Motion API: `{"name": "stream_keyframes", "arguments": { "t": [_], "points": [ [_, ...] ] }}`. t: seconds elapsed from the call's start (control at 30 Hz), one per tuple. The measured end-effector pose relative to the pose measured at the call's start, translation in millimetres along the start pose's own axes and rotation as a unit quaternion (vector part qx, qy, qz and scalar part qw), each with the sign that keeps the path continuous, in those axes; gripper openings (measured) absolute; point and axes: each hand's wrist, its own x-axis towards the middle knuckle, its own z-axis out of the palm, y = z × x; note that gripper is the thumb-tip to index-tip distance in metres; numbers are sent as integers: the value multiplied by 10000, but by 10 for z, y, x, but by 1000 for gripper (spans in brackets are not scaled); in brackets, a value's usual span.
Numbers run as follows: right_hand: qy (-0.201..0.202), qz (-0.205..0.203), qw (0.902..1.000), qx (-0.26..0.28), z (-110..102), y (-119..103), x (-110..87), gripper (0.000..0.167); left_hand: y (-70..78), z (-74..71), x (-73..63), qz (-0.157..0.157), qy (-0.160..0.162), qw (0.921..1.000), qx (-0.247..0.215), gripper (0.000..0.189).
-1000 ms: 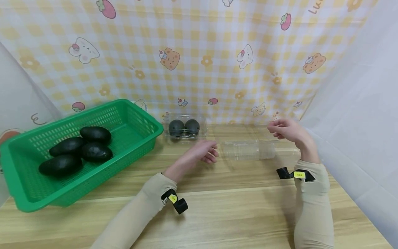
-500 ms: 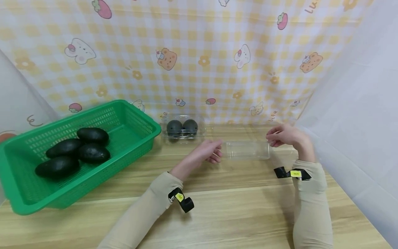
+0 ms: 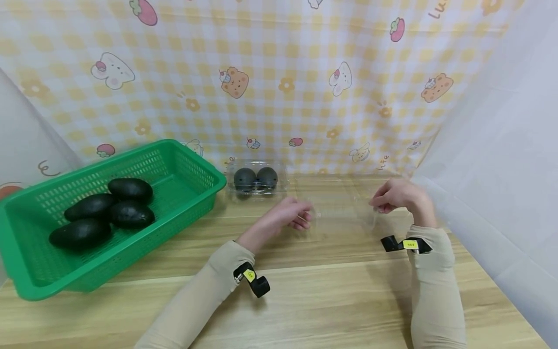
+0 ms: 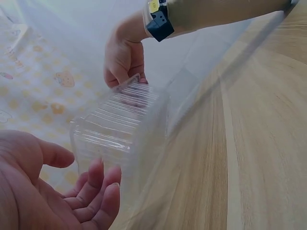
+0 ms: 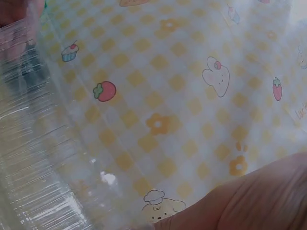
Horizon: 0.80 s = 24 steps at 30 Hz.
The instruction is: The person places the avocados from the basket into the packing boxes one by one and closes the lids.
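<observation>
Four avocados (image 3: 132, 214) lie loose in the green basket (image 3: 172, 191), at the left of the bench (image 3: 322, 300), crowded together with bare mesh beside them. From where I stand, that looks like the share not dealt with. Against the patterned cloth (image 3: 174, 109) at the back sits a packed box (image 3: 281, 183), with two dark fruits (image 3: 267, 178) showing side by side through its clear walls; I take that one for done, though I can't make out whether its lid is fastened.

The piece in hand is a second, clear box (image 4: 115, 117), between the person's two hands, to the right of the packed box and nearer the person. I see no fruit in it, so I judge the filling of this one as not begun. It is blurred in the head view; whether it rests on the bench or hangs just above, I cannot tell. A faint transparent panel behind it may be its lid.

The right hand (image 3: 394, 195) pinches the far end of the clear box between thumb and fingers. The left hand (image 3: 293, 213) is at the other end, fingers loosely bent and thumb apart from them, more cradling than gripping; how firmly it touches the plastic I can't say.
</observation>
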Motion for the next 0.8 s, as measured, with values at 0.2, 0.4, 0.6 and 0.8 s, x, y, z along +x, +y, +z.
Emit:
{"name": "stream_keyframes", "arguments": {
  "t": [0.2, 0.4, 0.6, 0.8],
  "points": [
    [-361, 9, 9993, 113, 57, 11, 36, 24, -39, -16, -9, 22, -43, 9998, 177, 18],
    [-488, 114, 9986, 170, 99, -5, 34, 22, -69, -26, -23, 36, -102, 9996, 258, 22],
    [-611, 276, 9977, 72, 172, -35, 69, 22, -105, -57, -31, 55, -53, 9994, 338, 25],
    [-796, 400, 9960, -90, 225, -74, 98, 23, -111, -97, -65, 81, -75, 9985, 537, 26]
  ]
}}
